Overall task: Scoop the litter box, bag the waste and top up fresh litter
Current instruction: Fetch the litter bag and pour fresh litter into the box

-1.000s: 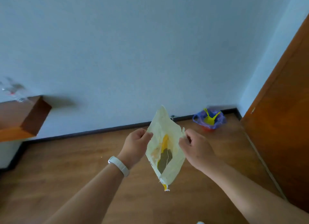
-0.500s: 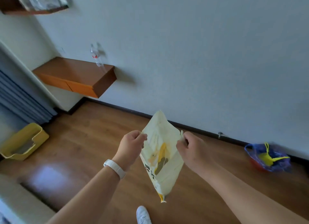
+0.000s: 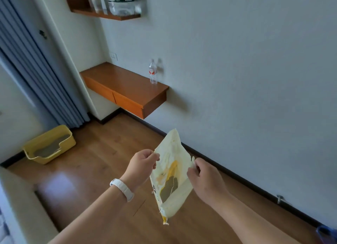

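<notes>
My left hand (image 3: 144,161) and right hand (image 3: 202,174) each pinch a top edge of the litter bag (image 3: 171,172). The yellow litter box (image 3: 50,145) sits far left of the bag, on the floor. I think I should walk there holding the bag upright, so nothing spills.

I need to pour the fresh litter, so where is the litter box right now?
The yellow litter box sits on the floor at the far left of the head view, beside the curtain.

Cream litter bag (image 3: 170,172) with yellow and grey-brown print, yellow litter box (image 3: 50,145) at 9 o'clock, white wristband (image 3: 122,189), orange-brown worktop (image 3: 125,87), brown wood-grain floor (image 3: 102,163).
</notes>
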Available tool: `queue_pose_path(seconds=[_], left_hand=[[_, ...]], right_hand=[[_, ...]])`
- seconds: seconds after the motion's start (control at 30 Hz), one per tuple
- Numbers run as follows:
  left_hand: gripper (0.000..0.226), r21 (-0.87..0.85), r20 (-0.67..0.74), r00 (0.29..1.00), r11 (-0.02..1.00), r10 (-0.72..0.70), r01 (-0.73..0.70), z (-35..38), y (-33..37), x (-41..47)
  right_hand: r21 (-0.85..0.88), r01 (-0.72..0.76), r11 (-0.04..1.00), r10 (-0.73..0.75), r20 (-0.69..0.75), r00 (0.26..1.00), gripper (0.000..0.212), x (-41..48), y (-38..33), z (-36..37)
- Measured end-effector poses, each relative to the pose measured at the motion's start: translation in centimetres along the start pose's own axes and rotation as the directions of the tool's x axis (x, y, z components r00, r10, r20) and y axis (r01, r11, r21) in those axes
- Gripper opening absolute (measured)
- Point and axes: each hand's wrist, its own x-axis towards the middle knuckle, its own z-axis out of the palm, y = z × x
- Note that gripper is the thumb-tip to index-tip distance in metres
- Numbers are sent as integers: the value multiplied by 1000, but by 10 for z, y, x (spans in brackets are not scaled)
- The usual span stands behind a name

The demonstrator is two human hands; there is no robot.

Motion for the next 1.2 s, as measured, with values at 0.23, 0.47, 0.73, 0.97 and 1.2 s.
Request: queue_pose_path(seconds=[0.23, 0.47, 0.73, 0.97, 1.2], left_hand=[[27, -34, -142, 989, 999, -41, 37, -59, -7, 64], [27, -62, -246, 952, 983, -182, 172, -98, -25, 149], [26, -162, -371, 856, 933, -361, 323, -145, -21, 256], [24, -199, -456, 791, 913, -409, 357, -196, -20, 308], [23, -280, -505, 730, 888, -460, 365, -268, -55, 349]], right_hand=[[56, 127, 990, -132, 108, 985, 32, 90, -39, 46], [167, 208, 964, -243, 232, 942, 32, 195, -53, 109], [264, 249, 932, -349, 464, 814, 30, 336, -85, 163], [329, 334, 883, -466, 549, 693, 30, 418, -146, 219], [320, 360, 876, -482, 593, 646, 28, 468, -205, 291]])
